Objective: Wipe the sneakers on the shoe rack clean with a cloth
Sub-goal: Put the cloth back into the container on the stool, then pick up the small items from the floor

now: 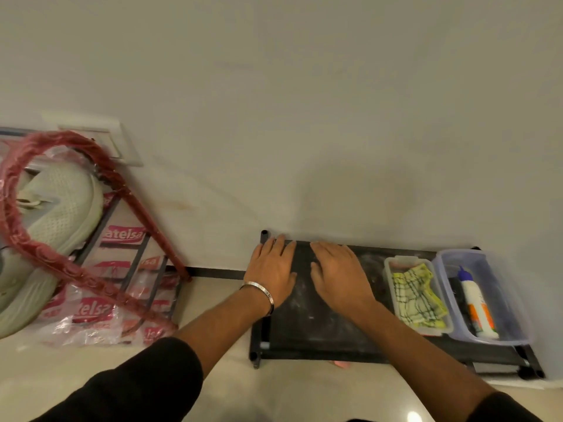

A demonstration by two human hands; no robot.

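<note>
Two hands, the left hand [271,269] and the right hand [338,269], lie flat on one black shoe rack [320,330]. Two clear plastic containers [393,269] [518,300] stand at its right end, holding one checked cloth [417,296] and one white bottle [476,303]. One pale sneaker [51,220] is visible at left.

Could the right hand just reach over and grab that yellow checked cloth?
Probably yes. The right hand lies flat on the black rack top, and the cloth sits uncovered in an open tub beside it, nothing between.
</note>
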